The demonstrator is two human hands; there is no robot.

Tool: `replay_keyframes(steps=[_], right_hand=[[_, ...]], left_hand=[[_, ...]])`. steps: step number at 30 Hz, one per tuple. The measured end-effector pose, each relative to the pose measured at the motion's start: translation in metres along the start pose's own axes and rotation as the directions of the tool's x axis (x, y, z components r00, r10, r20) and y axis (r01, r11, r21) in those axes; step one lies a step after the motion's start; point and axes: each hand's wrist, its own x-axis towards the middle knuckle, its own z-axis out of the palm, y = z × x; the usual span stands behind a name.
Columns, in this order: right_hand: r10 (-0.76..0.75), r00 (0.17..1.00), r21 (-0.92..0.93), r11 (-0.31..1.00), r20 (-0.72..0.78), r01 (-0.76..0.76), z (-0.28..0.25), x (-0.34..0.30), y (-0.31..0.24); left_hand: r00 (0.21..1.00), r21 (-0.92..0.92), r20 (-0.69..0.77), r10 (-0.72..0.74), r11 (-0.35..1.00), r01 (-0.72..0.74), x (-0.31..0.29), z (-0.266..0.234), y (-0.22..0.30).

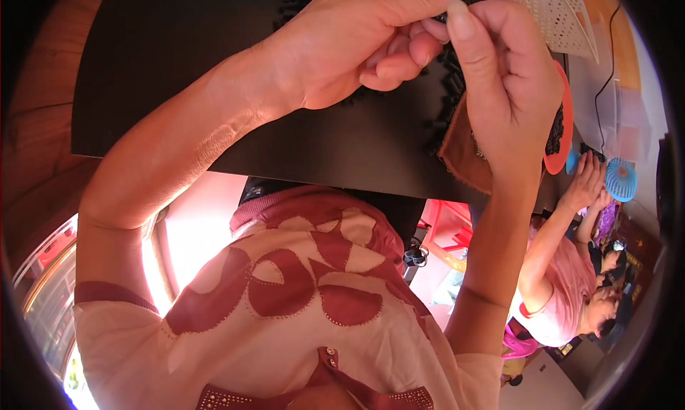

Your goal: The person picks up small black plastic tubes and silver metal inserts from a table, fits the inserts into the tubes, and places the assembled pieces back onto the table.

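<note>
Both hands meet at the top of the view, above a dark table (pixel 300 146). My left hand (pixel 357 36) is closed, its thumb and fingers pinched together and the other fingers curled. Close against it, my right hand (pixel 510 75) pinches with thumb and forefinger. A small dark piece shows between the fingertips, mostly hidden by them, and its kind cannot be made out. Several short black cylindrical pieces (pixel 451 89) lie on the table behind and beside my hands. A brown cloth (pixel 457 150) sits under my right wrist, with small bits on it.
A red-orange tray (pixel 561 150) holding dark bits stands right of my right hand. Beyond it are a cream perforated basket (pixel 553 14), a thin black cable (pixel 598 103) and a small blue fan (pixel 621 180). Other people (pixel 564 289) work at the right. A red stool (pixel 449 228) stands below the table edge.
</note>
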Motion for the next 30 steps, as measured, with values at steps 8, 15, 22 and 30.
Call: replay_keyframes(steps=[8, 15, 22, 30], right_hand=[[0.203, 0.977, -0.01, 0.979, 0.07, -0.203, -0.025, -0.009, 0.012], [0.111, 0.935, -0.445, 0.894, 0.336, 0.054, -0.008, -0.016, 0.027], [0.091, 0.949, -0.487, 0.87, 0.301, 0.071, -0.015, -0.022, 0.015], [0.37, 0.927, 0.334, 0.867, 0.065, -0.37, -0.034, -0.026, -0.012]], left_hand=[[1.0, 0.019, -0.006, 0.008, 1.0, -0.008, -0.001, -0.006, -0.002], [0.995, 0.018, -0.087, 0.053, 0.998, -0.052, -0.002, -0.001, 0.005], [0.994, 0.029, -0.095, 0.059, 0.998, -0.056, -0.008, 0.007, 0.01], [0.99, 0.275, -0.024, 0.139, 0.953, -0.127, -0.016, 0.009, -0.002]])
